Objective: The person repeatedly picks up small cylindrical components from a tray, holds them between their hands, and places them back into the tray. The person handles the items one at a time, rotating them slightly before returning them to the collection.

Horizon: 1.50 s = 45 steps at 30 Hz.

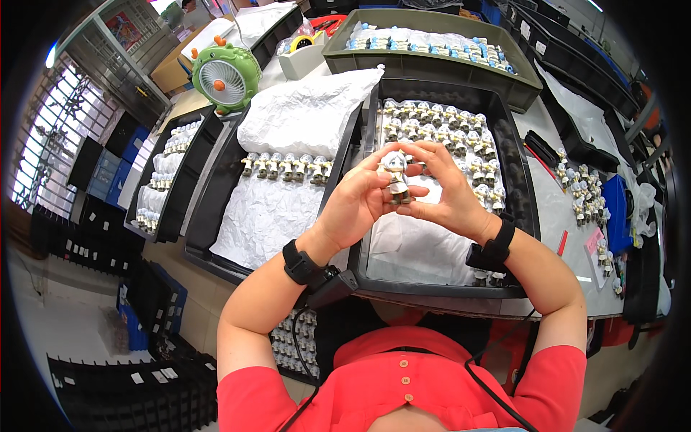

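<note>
A small figurine (395,173) with a pale head, light clothing and dark feet is held upright between both hands. My left hand (355,193) pinches it from the left side. My right hand (448,189) curls around its right side, fingertips at its head and its base. Behind and below the hands lies a black tray (527,180) with rows of similar figurines (471,140). To its left, a second black tray (229,169) holds a single row of figurines (286,166) on crumpled white paper (260,216), with more white paper (295,115) folded above the row.
An olive-green bin (432,70) with blue-and-white figurines stands at the back. A green fan (225,78) is at the back left, near a narrow black tray (176,194). Loose figurines (584,193), a red pen (562,243) and a blue box (617,214) lie on the right.
</note>
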Tool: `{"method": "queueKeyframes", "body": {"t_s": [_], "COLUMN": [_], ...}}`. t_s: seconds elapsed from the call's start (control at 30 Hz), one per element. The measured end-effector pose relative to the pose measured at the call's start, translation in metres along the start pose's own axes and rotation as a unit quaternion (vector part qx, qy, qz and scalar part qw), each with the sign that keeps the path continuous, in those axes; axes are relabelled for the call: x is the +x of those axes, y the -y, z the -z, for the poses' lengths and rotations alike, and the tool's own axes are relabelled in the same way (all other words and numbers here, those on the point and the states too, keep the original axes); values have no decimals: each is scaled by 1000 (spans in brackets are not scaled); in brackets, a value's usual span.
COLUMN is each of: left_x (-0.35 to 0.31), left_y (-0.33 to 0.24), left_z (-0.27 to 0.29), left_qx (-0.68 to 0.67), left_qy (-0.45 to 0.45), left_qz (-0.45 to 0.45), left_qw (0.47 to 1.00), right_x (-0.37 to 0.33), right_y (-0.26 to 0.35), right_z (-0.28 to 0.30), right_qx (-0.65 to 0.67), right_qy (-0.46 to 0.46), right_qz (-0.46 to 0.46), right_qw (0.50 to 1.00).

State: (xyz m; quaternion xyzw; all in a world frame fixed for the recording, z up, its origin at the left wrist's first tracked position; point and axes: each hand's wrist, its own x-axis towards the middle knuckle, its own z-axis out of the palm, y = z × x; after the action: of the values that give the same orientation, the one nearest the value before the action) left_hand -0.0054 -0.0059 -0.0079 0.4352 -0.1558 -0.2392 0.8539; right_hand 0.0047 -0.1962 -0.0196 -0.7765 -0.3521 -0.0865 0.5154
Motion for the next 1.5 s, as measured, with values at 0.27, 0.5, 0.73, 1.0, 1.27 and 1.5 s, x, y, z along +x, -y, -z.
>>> {"method": "queueKeyframes", "body": {"t_s": [0.27,0.5,0.73,1.0,1.27,1.5], "left_x": [-1,-1,-1,-9,-6,-4], "left_y": [-1,5,4,-3,5,8], "left_z": [-4,3,7,-1,-9,2], "left_qx": [-5,23,89,76,244,106], "left_qy": [13,-68,-235,-160,-188,-115], "left_qz": [0,-4,-62,-113,-111,-20], "left_qw": [1000,997,966,978,945,988], "right_x": [-1,0,-1,-1,0,1], "right_y": [-4,-1,-2,-5,-4,7], "right_z": [-2,1,2,1,0,-1], "right_qx": [-9,-34,-36,-20,-96,-133], "right_qy": [2,6,0,3,-16,-51], "right_qz": [28,12,-2,-18,30,110], "right_qw": [1000,999,999,1000,995,984]}}
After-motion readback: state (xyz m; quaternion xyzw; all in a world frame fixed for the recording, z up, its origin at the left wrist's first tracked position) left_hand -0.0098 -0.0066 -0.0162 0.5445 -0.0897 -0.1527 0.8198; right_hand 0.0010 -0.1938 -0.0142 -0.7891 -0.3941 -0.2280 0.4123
